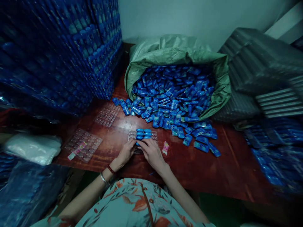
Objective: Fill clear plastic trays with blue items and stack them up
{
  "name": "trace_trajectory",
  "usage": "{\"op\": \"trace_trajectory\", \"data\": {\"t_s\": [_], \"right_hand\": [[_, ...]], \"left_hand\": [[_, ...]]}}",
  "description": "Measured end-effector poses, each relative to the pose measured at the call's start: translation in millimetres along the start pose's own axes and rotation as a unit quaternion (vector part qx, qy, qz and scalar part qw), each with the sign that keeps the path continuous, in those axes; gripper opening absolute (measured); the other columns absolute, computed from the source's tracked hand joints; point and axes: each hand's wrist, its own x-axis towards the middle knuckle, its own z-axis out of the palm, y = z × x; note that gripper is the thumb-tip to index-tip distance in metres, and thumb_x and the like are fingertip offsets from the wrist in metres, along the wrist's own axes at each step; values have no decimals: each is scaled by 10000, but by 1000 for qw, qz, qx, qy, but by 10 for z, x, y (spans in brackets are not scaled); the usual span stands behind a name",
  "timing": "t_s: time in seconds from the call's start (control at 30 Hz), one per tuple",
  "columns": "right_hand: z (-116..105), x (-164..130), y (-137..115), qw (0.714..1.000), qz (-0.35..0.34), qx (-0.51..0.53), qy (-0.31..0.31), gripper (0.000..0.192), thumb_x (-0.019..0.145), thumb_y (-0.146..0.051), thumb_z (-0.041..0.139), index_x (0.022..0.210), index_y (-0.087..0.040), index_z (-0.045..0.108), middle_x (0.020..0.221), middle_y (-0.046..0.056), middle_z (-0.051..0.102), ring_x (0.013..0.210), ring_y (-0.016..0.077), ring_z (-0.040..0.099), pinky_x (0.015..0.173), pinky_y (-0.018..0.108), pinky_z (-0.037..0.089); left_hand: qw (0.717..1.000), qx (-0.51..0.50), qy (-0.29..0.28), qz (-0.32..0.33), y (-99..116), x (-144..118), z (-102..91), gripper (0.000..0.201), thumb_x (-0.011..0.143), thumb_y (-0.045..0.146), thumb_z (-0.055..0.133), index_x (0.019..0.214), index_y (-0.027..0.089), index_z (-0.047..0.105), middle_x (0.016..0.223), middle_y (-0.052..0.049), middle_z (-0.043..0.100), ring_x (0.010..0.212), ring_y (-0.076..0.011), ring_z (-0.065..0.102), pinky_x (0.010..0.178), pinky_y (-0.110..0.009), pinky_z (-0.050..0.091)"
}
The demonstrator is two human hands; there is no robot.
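Blue oblong pieces (143,134) in clear blister tray (154,135); left hand (126,152), right hand (151,152) fingers curled on tray, grip unclear.

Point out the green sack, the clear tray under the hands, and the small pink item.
green sack (172,47): head view, folded-back top edge.
clear tray (154,135): head view, right far corner.
pink item (165,147): head view, its middle.

Both hands meet over a clear blister tray (153,135) on the reddish wooden counter (201,164). The left hand (126,152) and right hand (152,153) rest fingertips on the tray's near edge, beside a few blue packets (143,133) seated in its pockets. Beyond, a green sack (175,50) spills a heap of loose blue packets (172,94) onto the counter. Two more clear trays (83,145) lie to the left, and a small pink item (165,147) lies just right of the hands.
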Motion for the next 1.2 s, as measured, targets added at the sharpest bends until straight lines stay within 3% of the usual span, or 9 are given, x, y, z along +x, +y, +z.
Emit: {"op": "trace_trajectory", "data": {"t_s": [0.17,0.27,0.43,0.57,0.67,0.77,0.87,1.07,1.2], "right_hand": [[116,81,28,996,-21,-75,-36,320,873,-71,460,1105,-209,633,930,78,621,912,219,490,746,353,380],[118,92,30,998,3,-61,-31,294,858,-90,513,1071,-244,644,880,50,621,940,211,479,786,358,349],[7,16,151,997,45,8,59,175,901,-202,527,973,-262,675,857,19,645,926,181,502,822,339,325],[-128,147,525,971,183,-44,145,240,936,-287,455,920,-213,683,903,64,653,925,215,498,795,350,334],[-167,426,789,949,258,-158,86,281,908,-361,489,937,-157,680,946,141,624,970,284,467,779,391,330],[-143,680,906,937,266,-225,26,286,860,-357,559,964,-108,654,1026,204,580,1010,315,445,795,424,335],[-113,751,933,935,264,-238,12,264,842,-336,569,975,-117,632,1054,206,562,1021,315,439,800,433,347],[-149,332,982,949,258,-176,45,217,833,-258,540,997,-133,609,1112,169,565,1050,312,453,825,434,367],[-294,-197,978,968,240,26,75,239,871,-272,463,1051,-166,580,1033,108,627,975,251,548,831,382,426]], "left_hand": [[999,28,-25,0,-51,36,52,176,867,106,402,901,166,565,852,-62,592,765,-169,571,730,-307,501],[997,57,-51,10,-65,52,11,181,875,125,405,954,175,561,919,-77,594,859,-193,573,785,-341,494],[991,77,-106,4,-104,168,-372,115,852,182,502,951,180,560,891,-64,631,807,-193,590,731,-314,493],[994,71,-89,-1,-46,630,-646,164,903,247,457,910,161,597,880,-56,662,794,-166,611,735,-271,484],[982,136,-118,58,104,1166,-533,221,917,207,421,1038,158,598,1016,-66,662,934,-164,609,841,-266,464],[944,249,-200,83,265,1631,-248,313,879,126,449,1175,169,540,1137,-82,618,995,-169,597,862,-264,460],[926,296,-222,79,353,1905,-13,386,817,43,481,1185,146,532,1179,-132,573,965,-200,612,843,-301,470],[896,354,-263,52,307,2027,63,357,753,-11,529,1102,59,559,1107,-218,558,935,-294,626,788,-379,491],[885,373,-277,41,145,1904,-128,423,709,11,615,1123,48,533,1176,-244,514,891,-299,634,739,-366,498]]}}
